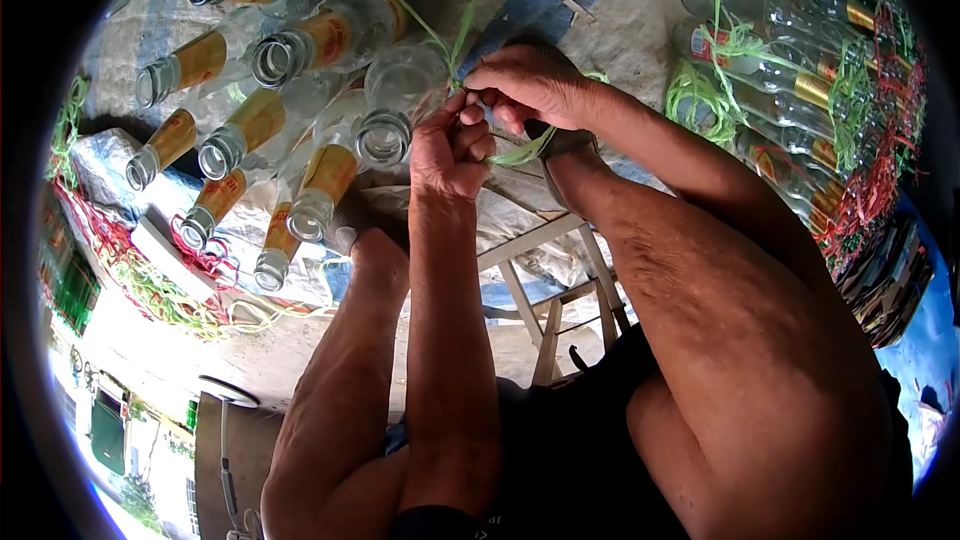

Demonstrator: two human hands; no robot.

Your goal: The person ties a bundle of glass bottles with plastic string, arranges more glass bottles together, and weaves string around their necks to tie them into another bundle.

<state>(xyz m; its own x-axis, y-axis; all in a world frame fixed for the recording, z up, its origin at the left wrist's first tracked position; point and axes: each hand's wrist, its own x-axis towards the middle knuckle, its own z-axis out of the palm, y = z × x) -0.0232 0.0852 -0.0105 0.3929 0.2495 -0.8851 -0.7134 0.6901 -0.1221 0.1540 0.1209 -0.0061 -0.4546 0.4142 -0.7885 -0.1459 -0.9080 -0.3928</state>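
Observation:
Both hands meet beside a group of clear glass bottles [330,175] lying with their open mouths toward me, several with gold neck labels. My left hand [447,152] is closed, its thumb and forefinger pinching a light green plastic string [462,38]. Bent close over it, my right hand [535,85] has its fingertips at the same string. One strand runs up and left toward the bottles, and a loose tail hangs below the hands. Nearest to my left hand is an unlabelled bottle mouth [384,137]. The exact crossing of the string is hidden by my fingers.
At the right lies a stack of bottles [790,70] bound with green string, with red string [880,140] along its side. Loose coloured strings [150,290] lie at the left. A wooden stool frame [545,240] shows between my legs, and a woven sheet [640,20] covers the ground.

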